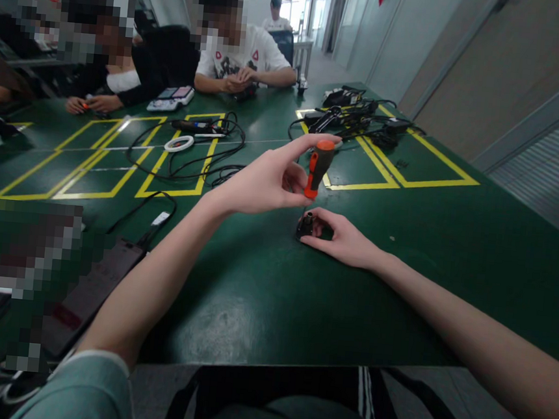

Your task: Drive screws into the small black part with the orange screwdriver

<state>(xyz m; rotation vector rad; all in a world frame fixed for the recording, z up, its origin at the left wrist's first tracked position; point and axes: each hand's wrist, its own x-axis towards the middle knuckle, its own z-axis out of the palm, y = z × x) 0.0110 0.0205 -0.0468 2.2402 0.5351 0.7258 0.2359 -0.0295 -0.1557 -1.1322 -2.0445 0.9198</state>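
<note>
Well inside the table edge (305,362), left hand (272,177) pinches a screwdriver (319,168), right hand (343,239) a black part (304,227).

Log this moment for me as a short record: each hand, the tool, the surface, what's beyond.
Left hand: holding an orange-and-dark screwdriver
Tool: handle near upright, above the part; tip contact unclear
Right hand: gripping a small black part
Surface: green table
Beyond: black cables, a co-worker in white
</note>
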